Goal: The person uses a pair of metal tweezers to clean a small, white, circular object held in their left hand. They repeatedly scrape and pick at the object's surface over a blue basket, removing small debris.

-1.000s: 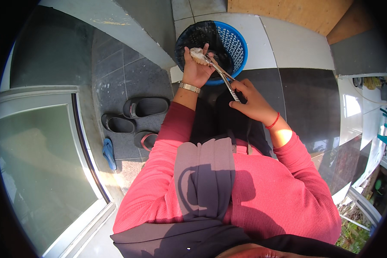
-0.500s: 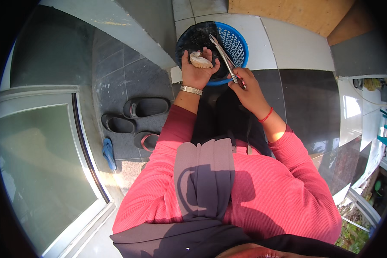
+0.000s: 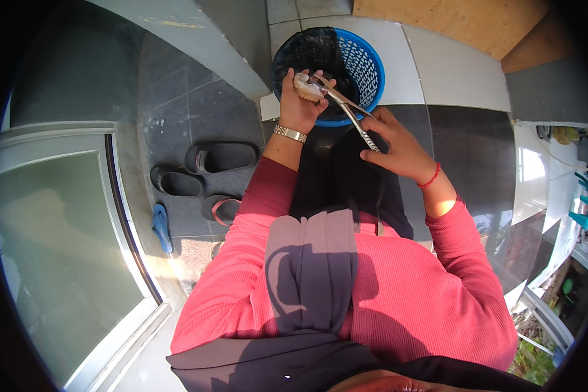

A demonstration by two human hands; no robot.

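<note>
My left hand holds a small pale piece of food over a blue plastic basket lined with a black bag. A metal bracelet sits on that wrist. My right hand grips the handle of a metal knife, whose tip rests against the pale piece. A red string band circles my right wrist. Both arms wear red sleeves, and a dark cloth hangs down between them.
Several dark sandals and a blue one lie on the dark tiled floor at left. A glass sliding door fills the left side. White and dark tiles and a wooden board lie beyond the basket.
The knife swung away from the pale piece and has come back against it. My right hand rose toward the basket, then dropped back slightly.
</note>
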